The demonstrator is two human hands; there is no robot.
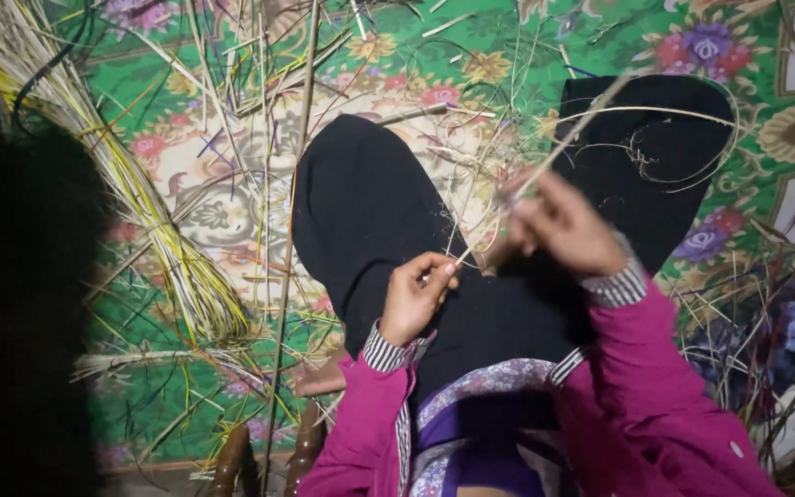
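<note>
I note the straw bundle (154, 230) lying on the mat (766, 74) toward its left edge; loose stalks (259, 138) scattered right of it; my left hand (413, 296) and right hand (563, 225) over my lap, thin stalk (545, 166) between them

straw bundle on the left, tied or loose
Tied. The straw bundle pinches to a narrow waist partway down, then fans out below it. The tie itself is too small to make out.

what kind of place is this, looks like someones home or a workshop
Probably a floor workspace in a home, used for straw or reed craft. A green floral mat covers the floor, a tied straw bundle lies on it, and both hands, left and right, hold one thin straw.
</note>
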